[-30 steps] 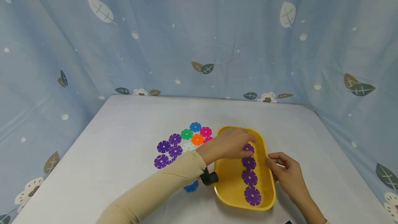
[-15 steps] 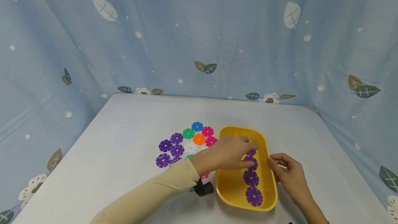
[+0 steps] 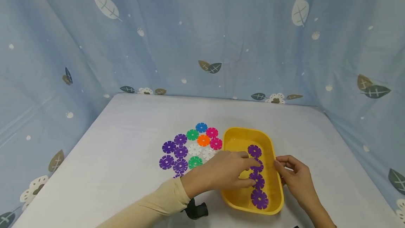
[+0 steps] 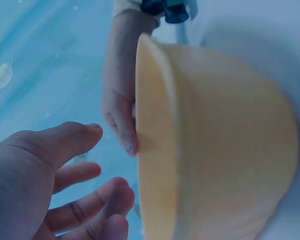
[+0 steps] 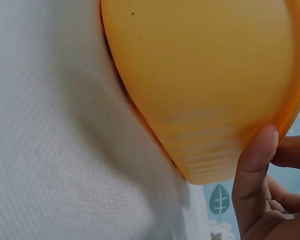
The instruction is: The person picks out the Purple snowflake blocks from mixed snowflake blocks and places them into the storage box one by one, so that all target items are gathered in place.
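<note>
A yellow plastic tub [image 3: 235, 139] stands on the white table, with a row of purple snowflake discs [image 3: 259, 199] along the right side of its floor. My left hand [image 3: 226, 170] reaches over the tub's left wall, and its fingers overlap the middle discs of the row in the head view. Seen from the left wrist, the left fingers [image 4: 72, 142] are spread apart with nothing between them. At the tub's right side, my right hand [image 3: 295, 178] pinches the rim between thumb and fingers; the right wrist view shows the thumb [image 5: 260, 150] against the outer wall.
Left of the tub lie loose snowflake discs: several purple ones [image 3: 166, 162], green [image 3: 192, 134], blue [image 3: 201, 127], pink [image 3: 216, 143], white [image 3: 194, 149] and an orange one [image 3: 203, 140]. A patterned blue curtain [image 3: 164, 38] surrounds the white table [image 3: 126, 143].
My left hand has moved nearer and a little left, from the tub's far end toward its middle, uncovering the farthest purple disc. The right hand keeps its place at the rim.
</note>
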The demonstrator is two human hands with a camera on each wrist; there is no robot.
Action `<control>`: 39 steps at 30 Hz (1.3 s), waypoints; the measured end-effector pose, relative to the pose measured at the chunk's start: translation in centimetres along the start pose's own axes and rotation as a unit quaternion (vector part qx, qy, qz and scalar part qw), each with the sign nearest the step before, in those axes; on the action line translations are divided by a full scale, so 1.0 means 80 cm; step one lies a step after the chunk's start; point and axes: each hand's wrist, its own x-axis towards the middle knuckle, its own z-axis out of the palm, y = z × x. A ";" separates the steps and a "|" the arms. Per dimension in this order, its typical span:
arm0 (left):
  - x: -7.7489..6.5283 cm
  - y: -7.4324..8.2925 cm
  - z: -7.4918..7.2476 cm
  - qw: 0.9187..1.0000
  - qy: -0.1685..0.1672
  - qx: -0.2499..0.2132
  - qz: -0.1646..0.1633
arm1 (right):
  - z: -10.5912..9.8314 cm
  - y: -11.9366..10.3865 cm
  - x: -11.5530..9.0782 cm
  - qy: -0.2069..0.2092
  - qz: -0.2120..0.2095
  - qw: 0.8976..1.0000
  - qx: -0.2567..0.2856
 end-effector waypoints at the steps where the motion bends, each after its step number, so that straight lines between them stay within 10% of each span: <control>1: -0.003 0.001 0.001 1.000 0.000 0.000 0.001 | 0.000 0.000 0.000 0.000 0.000 1.000 -0.001; 39: -0.107 0.021 0.035 0.991 -0.024 -0.127 0.021 | 0.002 -0.002 0.000 0.010 0.024 0.999 -0.024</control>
